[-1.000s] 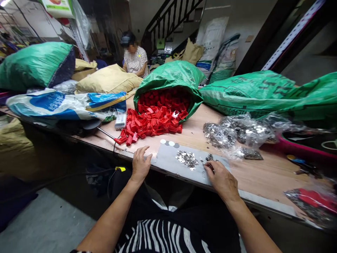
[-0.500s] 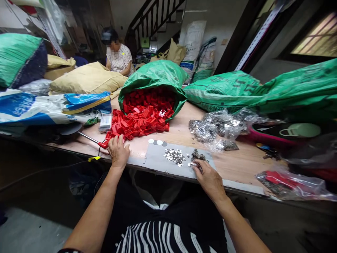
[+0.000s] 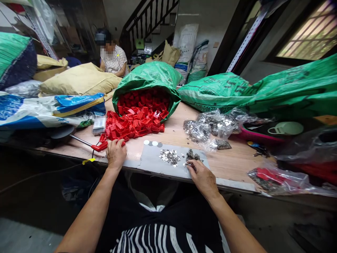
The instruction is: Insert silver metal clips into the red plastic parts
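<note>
At the near edge of the spilled red plastic parts (image 3: 134,123), my left hand (image 3: 116,154) has its fingers curled, and a bit of red plastic part (image 3: 123,142) shows at the fingertips. A red-handled tool (image 3: 99,147) with a metal shaft lies just left of that hand. My right hand (image 3: 203,177) is over the grey mat (image 3: 150,162), thumb and fingers pinched at the pile of small dark metal pieces (image 3: 192,154). What the pinch holds is mostly hidden, but it looks like a small metal piece. Flat shiny metal pieces (image 3: 170,157) form another pile on the mat.
The red parts spill from a green woven sack (image 3: 150,75). Clear bags of metal pieces (image 3: 210,124) sit to the right, beside a pink-rimmed tray (image 3: 252,135) with a pale cup (image 3: 289,128). Filled sacks line the back. A co-worker (image 3: 113,59) sits beyond.
My left hand has drawn slightly back from the red pile, its fingers more curled with red plastic at the tips. The right hand stays at the dark metal pile. The view has shifted slightly right.
</note>
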Motion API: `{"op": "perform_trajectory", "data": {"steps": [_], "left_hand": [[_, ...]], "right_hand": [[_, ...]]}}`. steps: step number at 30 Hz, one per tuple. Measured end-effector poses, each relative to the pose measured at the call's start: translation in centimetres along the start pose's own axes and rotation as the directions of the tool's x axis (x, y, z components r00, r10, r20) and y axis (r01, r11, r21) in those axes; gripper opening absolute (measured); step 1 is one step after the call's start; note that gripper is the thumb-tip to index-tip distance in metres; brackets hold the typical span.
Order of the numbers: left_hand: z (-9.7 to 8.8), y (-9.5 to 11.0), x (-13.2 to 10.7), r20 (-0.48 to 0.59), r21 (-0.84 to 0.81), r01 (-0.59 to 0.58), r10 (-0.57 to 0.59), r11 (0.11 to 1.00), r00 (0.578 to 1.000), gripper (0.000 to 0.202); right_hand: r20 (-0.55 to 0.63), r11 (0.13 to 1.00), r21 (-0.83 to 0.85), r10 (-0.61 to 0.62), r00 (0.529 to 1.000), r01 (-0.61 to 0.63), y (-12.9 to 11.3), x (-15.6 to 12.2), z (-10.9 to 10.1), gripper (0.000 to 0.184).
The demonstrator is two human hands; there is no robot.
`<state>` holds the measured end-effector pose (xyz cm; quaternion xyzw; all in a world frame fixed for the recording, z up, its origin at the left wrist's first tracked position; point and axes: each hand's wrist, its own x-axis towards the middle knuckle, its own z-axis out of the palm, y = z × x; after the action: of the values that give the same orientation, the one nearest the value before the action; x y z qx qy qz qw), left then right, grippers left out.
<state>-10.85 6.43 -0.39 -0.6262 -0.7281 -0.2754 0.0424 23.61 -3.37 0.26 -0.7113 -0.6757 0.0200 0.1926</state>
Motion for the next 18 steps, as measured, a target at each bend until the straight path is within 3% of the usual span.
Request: {"op": "perform_trajectory", "data": {"steps": [6, 11, 18], "left_hand": [[0.6, 0.9, -1.0, 0.021, -0.126, -0.148, 0.151, 0.981, 0.988, 0.030], [1.2, 2.2, -2.1, 0.034, -0.192, -0.206, 0.217, 0.959, 0.976, 0.034], [0.9, 2.1, -3.0, -0.069, -0.233, -0.183, 0.171, 0.955, 0.983, 0.038]], "right_hand": [[0.008, 1.000, 0.006, 0.010, 1.000, -0.010, 0.0, 0.2, -0.2, 0.020], [-0.019, 1.000, 0.000, 0.007, 1.000, -0.007, -0.1, 1.9, -0.8, 0.018], [0.074, 0.986, -0.159, -0.038, 0.997, 0.049, -1.3, 4.6, -0.8, 0.015]]}}
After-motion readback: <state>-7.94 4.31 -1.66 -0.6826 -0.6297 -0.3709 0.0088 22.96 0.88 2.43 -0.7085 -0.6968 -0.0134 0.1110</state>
